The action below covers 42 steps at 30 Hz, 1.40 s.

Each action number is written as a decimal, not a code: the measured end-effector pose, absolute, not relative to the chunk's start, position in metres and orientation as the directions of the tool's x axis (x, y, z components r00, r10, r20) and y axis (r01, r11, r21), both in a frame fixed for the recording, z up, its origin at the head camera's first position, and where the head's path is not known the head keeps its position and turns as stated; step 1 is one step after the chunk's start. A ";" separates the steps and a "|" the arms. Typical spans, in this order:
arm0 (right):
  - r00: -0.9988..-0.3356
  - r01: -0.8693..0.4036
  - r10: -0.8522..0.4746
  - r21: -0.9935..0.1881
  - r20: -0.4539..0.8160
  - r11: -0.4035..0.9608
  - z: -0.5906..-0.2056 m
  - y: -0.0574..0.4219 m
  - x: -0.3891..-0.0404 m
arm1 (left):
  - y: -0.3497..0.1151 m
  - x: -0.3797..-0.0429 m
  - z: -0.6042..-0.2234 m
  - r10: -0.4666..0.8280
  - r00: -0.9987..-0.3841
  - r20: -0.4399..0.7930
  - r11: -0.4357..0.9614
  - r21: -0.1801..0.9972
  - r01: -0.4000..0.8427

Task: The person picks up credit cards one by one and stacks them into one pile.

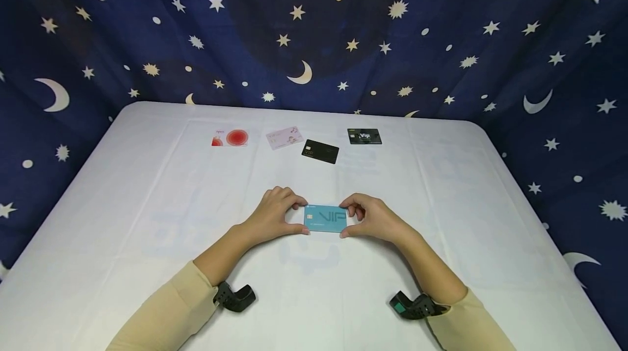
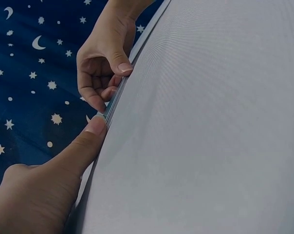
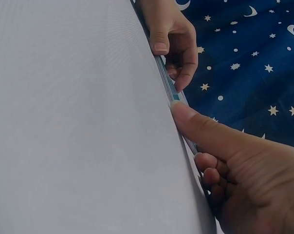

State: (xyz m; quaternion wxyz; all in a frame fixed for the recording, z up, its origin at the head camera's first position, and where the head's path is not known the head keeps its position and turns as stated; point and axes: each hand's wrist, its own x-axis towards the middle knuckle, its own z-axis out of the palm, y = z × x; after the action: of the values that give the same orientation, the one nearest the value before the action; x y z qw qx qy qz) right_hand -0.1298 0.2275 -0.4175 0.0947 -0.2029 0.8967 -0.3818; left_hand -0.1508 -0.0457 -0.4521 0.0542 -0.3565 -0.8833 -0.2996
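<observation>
A teal VIP card [image 1: 325, 218] lies flat near the middle of the white table. My left hand [image 1: 275, 213] pinches its left end between thumb and forefinger at the corners. At the opposite end, my right hand [image 1: 375, 218] grips it the same way. Seen edge-on in the left wrist view, several thin layers show at the card's edge, like a small stack, with my left thumb [image 2: 91, 131] against it. The right wrist view has my right thumb [image 3: 191, 117] pressed to that edge, and the left hand's fingers beyond it.
Behind the hands lie a red-and-white card [image 1: 237, 137], a pale pink card [image 1: 284, 137], a black VIP card [image 1: 320, 151] and a dark green-black Vip card [image 1: 364, 136]. A blue curtain [image 1: 338, 18] with moons and stars hangs behind the white-covered table [image 1: 147, 193].
</observation>
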 end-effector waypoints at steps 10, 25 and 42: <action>-0.899 -0.289 -0.439 -0.740 -0.009 0.607 -0.416 0.226 -0.134 | -0.049 -0.154 -0.449 0.598 -0.742 0.302 0.567 0.495 0.659; -0.912 -0.296 -0.408 -0.757 0.044 0.582 -0.418 0.231 -0.145 | -0.050 -0.156 -0.446 0.453 -0.849 0.271 0.513 0.700 0.497; -0.933 -0.284 -0.355 -0.724 0.059 0.628 -0.407 0.230 -0.173 | -0.036 -0.194 -0.436 0.364 -0.895 0.259 0.588 0.681 0.436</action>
State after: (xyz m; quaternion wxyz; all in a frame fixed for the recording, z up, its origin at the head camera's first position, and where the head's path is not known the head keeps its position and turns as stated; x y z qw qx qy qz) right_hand -0.1733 0.2297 -0.4072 0.0448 -0.1772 0.9011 -0.3931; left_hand -0.1939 -0.0364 -0.4365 0.0457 -0.2248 -0.8899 -0.3943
